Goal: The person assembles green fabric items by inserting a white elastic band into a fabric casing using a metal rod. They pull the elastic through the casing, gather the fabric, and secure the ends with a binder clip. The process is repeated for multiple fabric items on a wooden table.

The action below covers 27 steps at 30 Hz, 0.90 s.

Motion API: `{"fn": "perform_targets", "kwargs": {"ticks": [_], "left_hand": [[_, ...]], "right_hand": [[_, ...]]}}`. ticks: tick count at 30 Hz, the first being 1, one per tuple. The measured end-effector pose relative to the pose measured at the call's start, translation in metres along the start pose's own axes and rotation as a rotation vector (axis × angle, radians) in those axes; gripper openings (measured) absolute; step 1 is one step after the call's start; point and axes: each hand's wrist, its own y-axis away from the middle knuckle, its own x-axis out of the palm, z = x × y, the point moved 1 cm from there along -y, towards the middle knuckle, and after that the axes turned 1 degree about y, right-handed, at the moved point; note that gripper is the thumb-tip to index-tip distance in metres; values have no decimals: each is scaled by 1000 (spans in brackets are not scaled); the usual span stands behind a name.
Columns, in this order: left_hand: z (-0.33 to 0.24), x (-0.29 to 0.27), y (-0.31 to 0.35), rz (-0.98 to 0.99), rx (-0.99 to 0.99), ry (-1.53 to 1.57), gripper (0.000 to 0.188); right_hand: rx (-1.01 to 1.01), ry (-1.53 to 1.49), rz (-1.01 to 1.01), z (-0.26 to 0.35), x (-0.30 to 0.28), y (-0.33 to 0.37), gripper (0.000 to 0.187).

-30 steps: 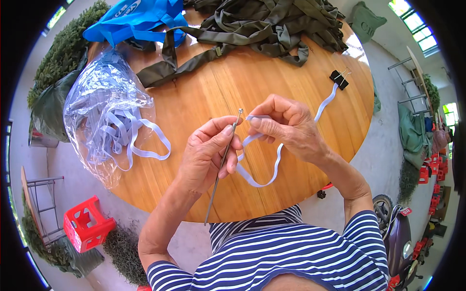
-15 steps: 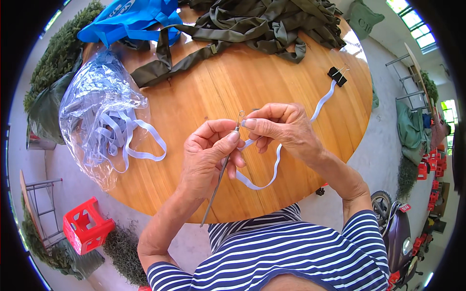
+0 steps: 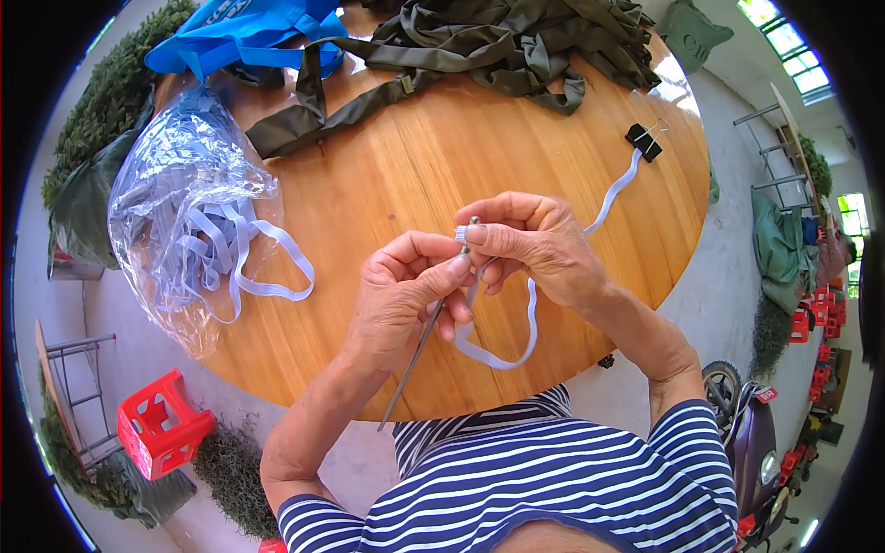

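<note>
1. Shiny wood covers the round table [image 3: 369, 203], and a red stool [image 3: 164, 429] stands past the table's near left edge.
2. On the table's far side sit a heap of dark green straps [image 3: 489, 55] and a blue bag [image 3: 244, 41]. On the table's left side is a clear bag [image 3: 152, 198] with pale bands [image 3: 286, 295] spilling out.
3. Over the table's near half, the left hand [image 3: 401, 295] pinches a thin metal rod [image 3: 410, 368]. Its low end reaches the table's near edge.
4. Also over the table, the right hand [image 3: 544, 249] pinches the end of a long strip [image 3: 502, 364] by the rod's top. I can't tell if it goes around the rod.
5. The strip droops in a loop over the table and seems to run to a black clip [image 3: 643, 142] at the table's far right.
6. I think the strip's end could slip off the rod if the pinch is too soft.
7. A hard tug might pull the strip from the clip, and a slack loop might twist.
</note>
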Motion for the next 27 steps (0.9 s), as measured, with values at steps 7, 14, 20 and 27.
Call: {"fn": "perform_targets", "kwargs": {"ticks": [7,14,20,27], "left_hand": [[-4,8,1,-69,46,-50,19],[-10,12,7,-181,146,-275,17],[-1,15,12,-205,287,-363,17],[-1,16,12,-203,300,-343,17]], "right_hand": [[-43,27,-2,-6,1,-1,24],[24,112,179,-7,-7,-5,21],[-81,311,147,7,-10,-3,17],[-166,405,82,32,-17,7,16]]}}
